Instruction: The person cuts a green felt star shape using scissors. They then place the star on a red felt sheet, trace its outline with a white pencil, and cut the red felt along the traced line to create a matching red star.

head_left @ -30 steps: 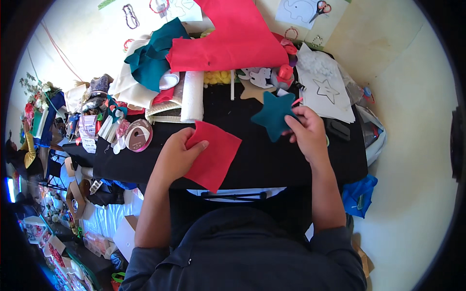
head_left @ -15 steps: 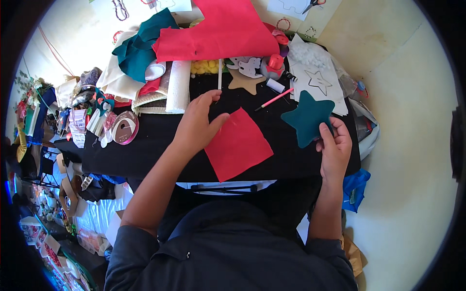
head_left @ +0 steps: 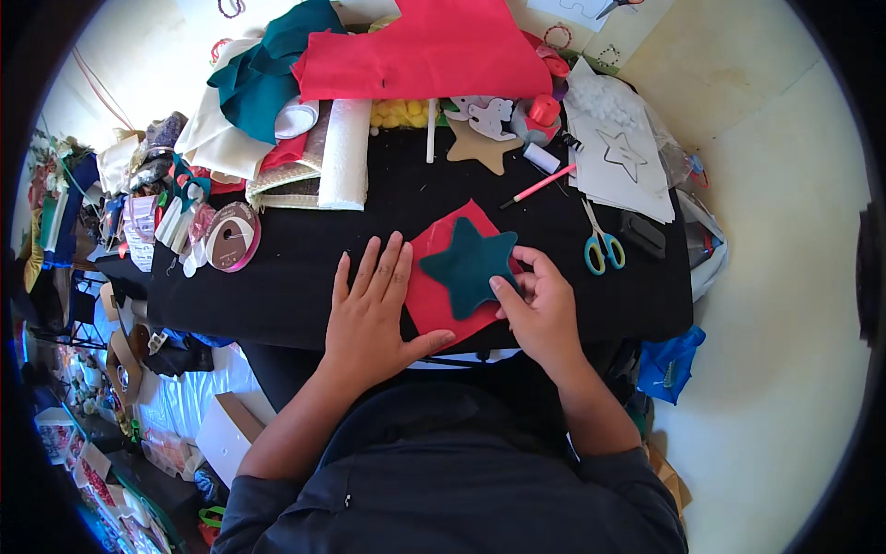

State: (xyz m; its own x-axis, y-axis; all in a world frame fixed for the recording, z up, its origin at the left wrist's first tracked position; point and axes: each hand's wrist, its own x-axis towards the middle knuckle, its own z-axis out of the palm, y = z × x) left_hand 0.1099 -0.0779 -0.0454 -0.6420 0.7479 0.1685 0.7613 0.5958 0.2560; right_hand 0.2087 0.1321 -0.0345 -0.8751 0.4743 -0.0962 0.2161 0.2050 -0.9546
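A dark green felt star (head_left: 467, 266) is over a square of red felt (head_left: 427, 312) near the table's front edge. My right hand (head_left: 540, 305) pinches the star's right-hand point between thumb and fingers. Whether the star lies flat on the red felt or hovers just above it, I cannot tell. My left hand (head_left: 371, 309) is flat and open at the red felt's left edge, fingers spread and thumb stretched over its lower corner.
Scissors (head_left: 602, 242) with blue handles and a black case (head_left: 642, 234) lie at the right. Farther back are a pink pencil (head_left: 539, 186), a tan star (head_left: 482, 151), a white thread spool (head_left: 541, 159), papers with a star outline (head_left: 633, 185) and red felt (head_left: 434, 55). A ribbon roll (head_left: 233, 237) stands left.
My right hand has brought the green star leftward over the red felt. My left hand has come down and nearer, onto the felt's left edge. The scissors and black case have come into sight.
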